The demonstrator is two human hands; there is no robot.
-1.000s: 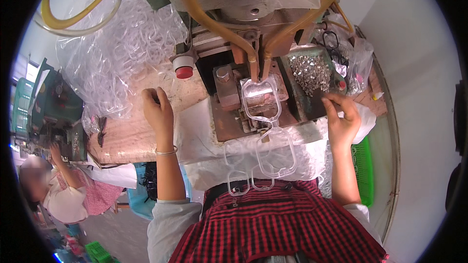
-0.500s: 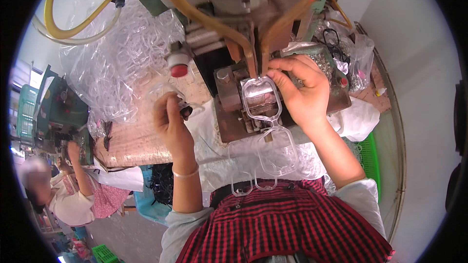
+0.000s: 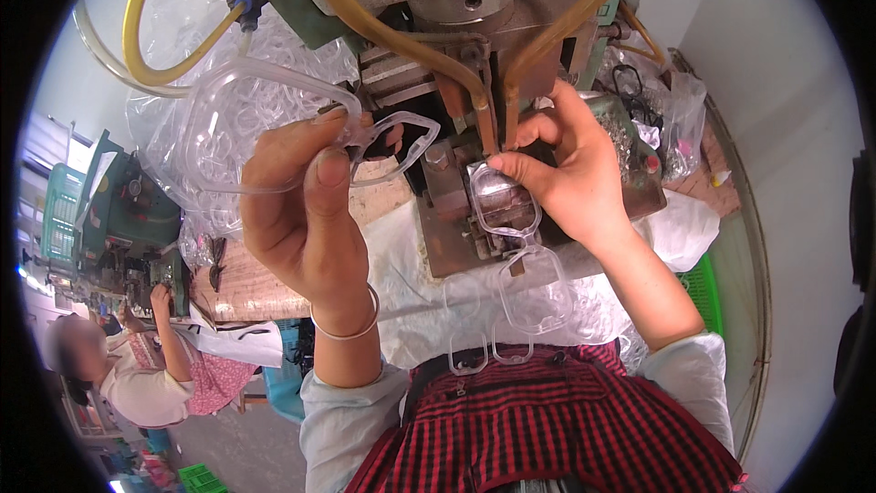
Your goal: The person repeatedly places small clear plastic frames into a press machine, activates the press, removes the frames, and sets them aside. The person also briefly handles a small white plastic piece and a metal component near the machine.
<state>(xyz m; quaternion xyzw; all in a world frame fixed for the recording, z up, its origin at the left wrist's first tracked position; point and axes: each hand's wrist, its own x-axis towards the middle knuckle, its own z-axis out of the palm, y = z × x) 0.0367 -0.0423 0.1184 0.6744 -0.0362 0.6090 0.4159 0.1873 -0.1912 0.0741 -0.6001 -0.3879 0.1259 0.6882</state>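
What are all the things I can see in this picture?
clear eyeglass frame in the left hand: one, see-through, raised up left of the machine
clear eyeglass frame on the machine: one, see-through, on the metal block under the right hand's fingers
more clear frames: at least one, see-through, lying near the lap
machine: one, grey and green metal, top middle
hoses: several, yellow and amber, curving around the machine
plastic bag of clear frames: one, see-through, left of the machine
tray of small metal parts: one, grey, behind the right hand
bracelet: one, silvery, left wrist
another person: one, seated lower left
left hand: one, holding a frame
right hand: one, fingertips on the frame on the machine
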